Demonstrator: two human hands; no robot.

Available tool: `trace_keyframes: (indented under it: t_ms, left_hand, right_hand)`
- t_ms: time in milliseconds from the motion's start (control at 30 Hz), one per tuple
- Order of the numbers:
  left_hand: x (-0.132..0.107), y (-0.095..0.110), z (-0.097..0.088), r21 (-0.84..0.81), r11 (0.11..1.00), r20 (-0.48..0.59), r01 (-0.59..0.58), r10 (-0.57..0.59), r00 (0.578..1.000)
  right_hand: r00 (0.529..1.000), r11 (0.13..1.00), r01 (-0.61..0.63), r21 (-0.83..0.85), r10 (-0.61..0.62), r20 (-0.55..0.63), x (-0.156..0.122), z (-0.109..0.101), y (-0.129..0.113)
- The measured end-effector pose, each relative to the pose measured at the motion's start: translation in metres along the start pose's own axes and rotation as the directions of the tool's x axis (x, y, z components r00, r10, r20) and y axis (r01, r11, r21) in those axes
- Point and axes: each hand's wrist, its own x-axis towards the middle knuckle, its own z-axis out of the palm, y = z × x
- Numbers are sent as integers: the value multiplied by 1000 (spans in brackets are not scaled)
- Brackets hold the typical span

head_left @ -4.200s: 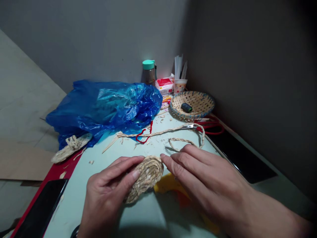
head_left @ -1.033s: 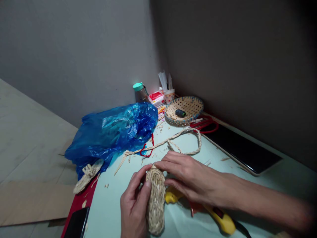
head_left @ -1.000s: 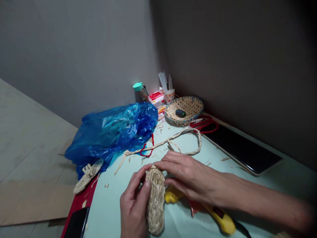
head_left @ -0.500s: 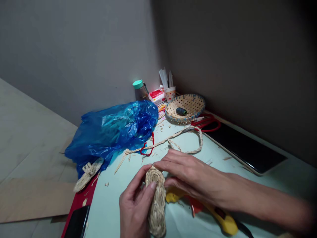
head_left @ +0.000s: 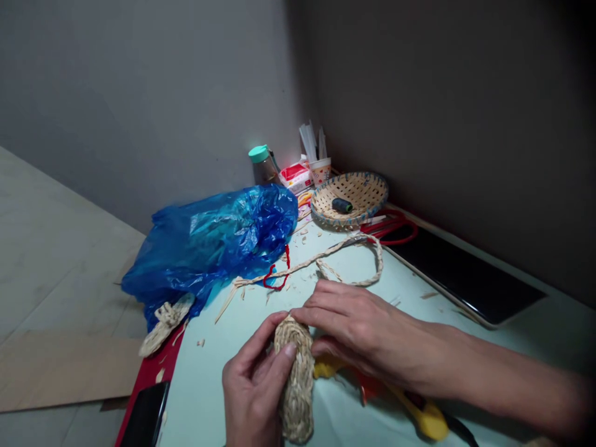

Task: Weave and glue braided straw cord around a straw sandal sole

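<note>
the left hand (head_left: 256, 382) pinches the coiled straw sole (head_left: 298, 388) between both hands; the right hand (head_left: 356, 323) bends its fingers at the tip, grip unclear. slack pressure could let the outer braid spring loose.

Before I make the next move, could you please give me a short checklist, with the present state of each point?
1. Woven piece held by left hand: ok.
2. Right hand at the piece's far end: ok.
3. Right-hand pinch firm: cannot tell.
4. Area by right hand free of tools: not ok; a yellow tool lies there, partly hidden.
5. Dark spool inside the basket: ok.
</note>
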Motion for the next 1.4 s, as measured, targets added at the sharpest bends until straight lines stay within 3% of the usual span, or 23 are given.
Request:
trace_keyframes:
  t_ms: [200, 300, 400, 500, 733, 1133, 1300, 1400]
  left_hand:
    - [-2, 2, 7, 27, 997, -44, -77, 78, 996]
    - [-4, 3, 9, 49, 992, -3, -113, 113, 994]
    - [-7, 4, 10, 76, 991, 15, -112, 111, 994]
    - [-8, 5, 10, 104, 988, 14, -113, 112, 994]
    - [-6, 2, 7, 101, 986, -40, -133, 137, 990]
    - [-6, -1, 8, 188, 972, -15, -139, 145, 989]
    - [-7, 3, 10, 163, 969, 15, -185, 185, 983]
    - [-6, 3, 9, 114, 975, 38, -190, 187, 982]
  right_hand:
    - [999, 1000, -26, 14, 26, -19, 3, -8, -4]
    - [994, 992, -32, 122, 45, -103, 5, -12, -4]
    - [981, 956, -111, 271, 148, -122, 8, -13, -2]
    - [966, 917, -186, 352, 237, -106, 9, -11, -3]
    - [960, 884, -216, 415, 270, -75, 13, -9, -4]
    - [929, 781, -353, 515, 359, 92, 10, -13, 3]
    - [922, 810, -350, 470, 387, 21, 10, -11, -5]
    - [914, 860, -321, 396, 390, -107, 10, -12, -11]
